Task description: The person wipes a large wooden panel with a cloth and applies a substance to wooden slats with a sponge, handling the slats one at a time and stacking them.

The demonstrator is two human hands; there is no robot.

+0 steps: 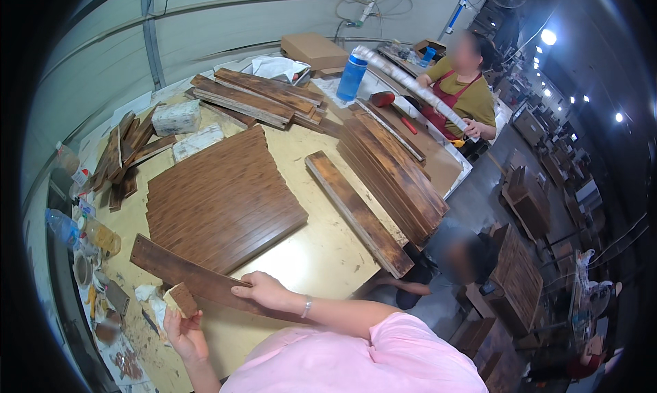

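My left hand (186,337) holds up a small block sponge (181,300), pale along its side and stained brown on its face. The sponge is close to the near edge of a long dark-brown wooden board (181,264). My right hand (269,291) is closed over that board, thumb on its upper face, and keeps it tilted above the table. Beyond the board, a row of brown wooden slats (222,198) lies side by side on the pale tabletop (345,252). My body hides the board's right end.
Stacked dark planks (390,167) and a separate plank (359,211) lie to the right; more planks (253,95) are at the back. Bottles (102,235) and stained rags line the left edge. A co-worker (472,95) holds a long piece across the table; another person (465,256) is low at the right.
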